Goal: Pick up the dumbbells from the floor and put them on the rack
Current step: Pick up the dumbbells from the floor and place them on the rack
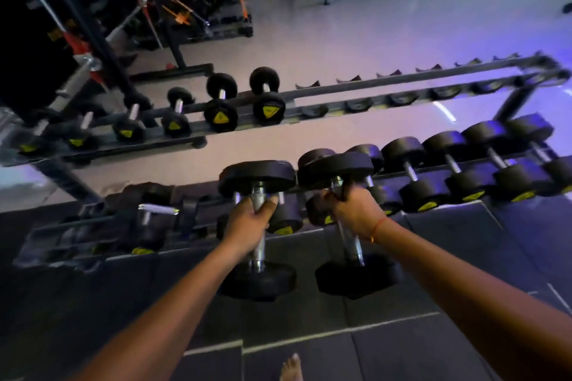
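The left hand is wrapped tight round the chrome handle of the left dumbbell, carried off the floor with its far head up near the rack's front rail. The right hand, a red thread at its wrist, grips the handle of the right dumbbell the same way, just beside the first. A bare foot shows below on the dark floor mats. Just past the hands runs the near rack, a row of dumbbells filling its right part. Farther off stands a second rack, dumbbells at its left end, its right cradles bare.
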